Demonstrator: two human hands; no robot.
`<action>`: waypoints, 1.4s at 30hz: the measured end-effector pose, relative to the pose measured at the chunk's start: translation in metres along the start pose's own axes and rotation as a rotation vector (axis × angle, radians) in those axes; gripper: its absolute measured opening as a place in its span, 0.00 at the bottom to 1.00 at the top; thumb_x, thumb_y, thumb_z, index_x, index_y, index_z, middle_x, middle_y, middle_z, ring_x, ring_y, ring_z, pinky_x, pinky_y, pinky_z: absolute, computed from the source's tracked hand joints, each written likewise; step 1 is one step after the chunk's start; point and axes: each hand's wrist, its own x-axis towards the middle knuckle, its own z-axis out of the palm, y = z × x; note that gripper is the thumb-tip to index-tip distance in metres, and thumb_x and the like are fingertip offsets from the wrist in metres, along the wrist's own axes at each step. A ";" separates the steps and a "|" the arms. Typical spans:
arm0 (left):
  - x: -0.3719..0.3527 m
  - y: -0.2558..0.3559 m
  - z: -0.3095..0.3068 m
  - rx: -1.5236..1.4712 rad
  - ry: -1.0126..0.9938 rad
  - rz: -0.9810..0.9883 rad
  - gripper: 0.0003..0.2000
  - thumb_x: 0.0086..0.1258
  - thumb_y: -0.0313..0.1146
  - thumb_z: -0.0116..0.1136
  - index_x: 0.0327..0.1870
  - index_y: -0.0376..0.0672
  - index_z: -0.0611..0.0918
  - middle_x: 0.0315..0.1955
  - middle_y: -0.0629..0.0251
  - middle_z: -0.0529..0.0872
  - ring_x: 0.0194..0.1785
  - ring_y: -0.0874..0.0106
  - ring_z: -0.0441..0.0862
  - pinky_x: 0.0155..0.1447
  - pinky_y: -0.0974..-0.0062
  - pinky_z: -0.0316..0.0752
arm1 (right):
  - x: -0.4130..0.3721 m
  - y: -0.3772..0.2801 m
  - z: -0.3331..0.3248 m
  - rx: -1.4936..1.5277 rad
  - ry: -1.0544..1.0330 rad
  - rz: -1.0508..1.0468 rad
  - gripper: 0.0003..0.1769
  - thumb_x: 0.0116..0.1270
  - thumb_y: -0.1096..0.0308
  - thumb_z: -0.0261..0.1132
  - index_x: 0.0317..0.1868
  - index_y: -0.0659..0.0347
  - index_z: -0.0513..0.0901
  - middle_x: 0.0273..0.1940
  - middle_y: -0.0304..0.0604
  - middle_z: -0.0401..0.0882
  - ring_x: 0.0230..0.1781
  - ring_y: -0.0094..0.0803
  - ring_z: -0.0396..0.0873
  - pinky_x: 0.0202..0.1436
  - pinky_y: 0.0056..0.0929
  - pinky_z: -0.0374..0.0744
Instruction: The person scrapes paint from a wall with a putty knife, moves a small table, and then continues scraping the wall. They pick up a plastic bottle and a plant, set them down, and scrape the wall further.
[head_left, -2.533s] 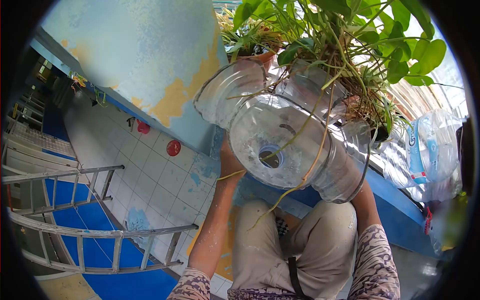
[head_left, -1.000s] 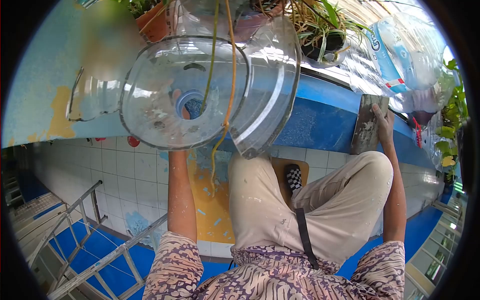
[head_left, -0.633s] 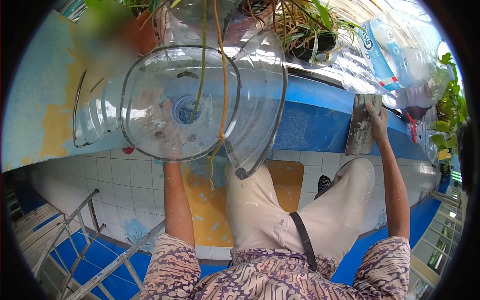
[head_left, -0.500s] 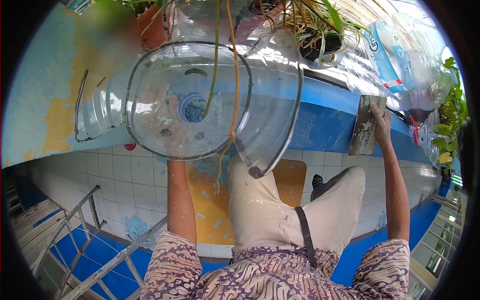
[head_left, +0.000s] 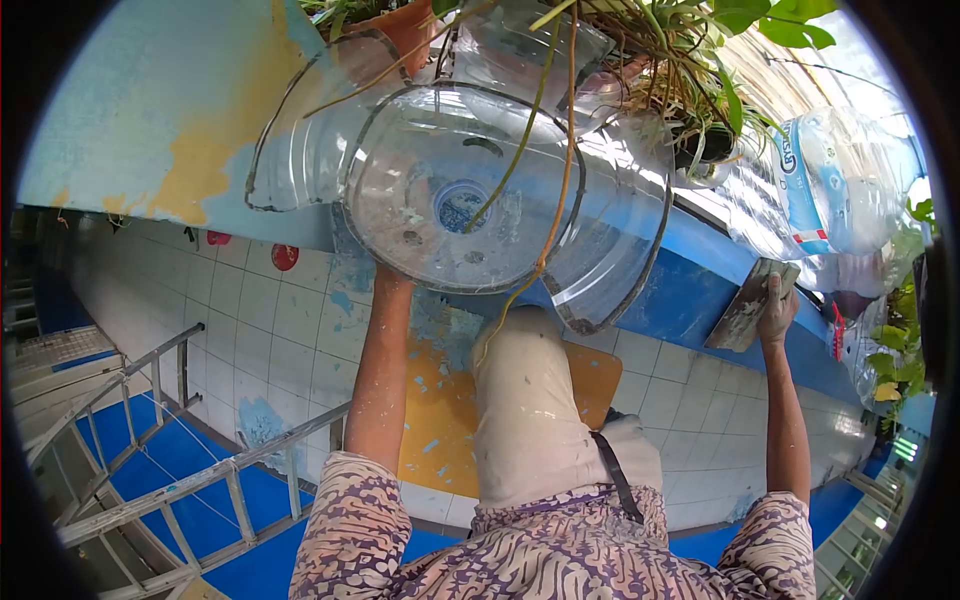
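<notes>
My right hand (head_left: 776, 315) grips a flat, rectangular, paint-stained scraper (head_left: 743, 310) by its edge, thumb on the near face. Its blade is tilted against the blue ledge (head_left: 690, 275). My left arm (head_left: 385, 370) reaches up behind a clear plastic bottle planter (head_left: 415, 170) with black-outlined edges and a round opening in its middle. That planter hides my left hand, so its fingers cannot be made out. Across the front of the planter hang a yellow-green stem (head_left: 520, 150) and a brown one (head_left: 567, 180).
Potted plants (head_left: 690, 110) and a large clear water bottle (head_left: 835, 190) line the top. A metal ladder (head_left: 235, 495) stands at lower left. Below the ledge runs a white tiled wall (head_left: 270, 350) with an ochre panel (head_left: 435, 425) flecked with blue paint. Flaked patches mark the upper-left wall (head_left: 200, 150).
My view has shifted, so the planter sits farther right. The scraper, still in my right hand, has gone from nearly upright to a slant and appears lower. My leg has moved.
</notes>
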 end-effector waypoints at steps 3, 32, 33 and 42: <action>0.010 -0.003 -0.001 0.028 0.028 0.000 0.25 0.77 0.42 0.59 0.71 0.39 0.77 0.68 0.49 0.80 0.55 0.48 0.85 0.62 0.51 0.76 | 0.002 -0.001 0.001 -0.031 0.022 -0.051 0.32 0.79 0.43 0.63 0.38 0.71 0.83 0.29 0.48 0.81 0.31 0.33 0.74 0.39 0.40 0.74; -0.375 0.119 0.008 0.120 -0.168 -0.580 0.35 0.81 0.48 0.56 0.83 0.43 0.63 0.80 0.42 0.64 0.84 0.46 0.60 0.83 0.46 0.56 | -0.007 -0.009 -0.002 0.061 0.086 -0.512 0.17 0.62 0.62 0.81 0.35 0.64 0.82 0.30 0.46 0.81 0.28 0.45 0.76 0.36 0.40 0.72; -0.378 0.123 0.008 0.137 -0.125 -0.591 0.35 0.81 0.48 0.56 0.83 0.43 0.63 0.80 0.42 0.64 0.84 0.46 0.60 0.83 0.46 0.56 | -0.005 -0.008 -0.002 0.101 0.085 -0.538 0.17 0.62 0.62 0.81 0.35 0.64 0.82 0.30 0.46 0.81 0.28 0.45 0.76 0.36 0.40 0.72; -0.516 0.202 0.017 0.610 -0.048 -0.587 0.38 0.80 0.52 0.56 0.85 0.46 0.59 0.82 0.42 0.59 0.86 0.45 0.53 0.82 0.38 0.49 | -0.006 -0.003 -0.002 0.093 -0.037 -0.578 0.18 0.62 0.62 0.81 0.39 0.64 0.83 0.39 0.48 0.87 0.37 0.44 0.84 0.42 0.40 0.76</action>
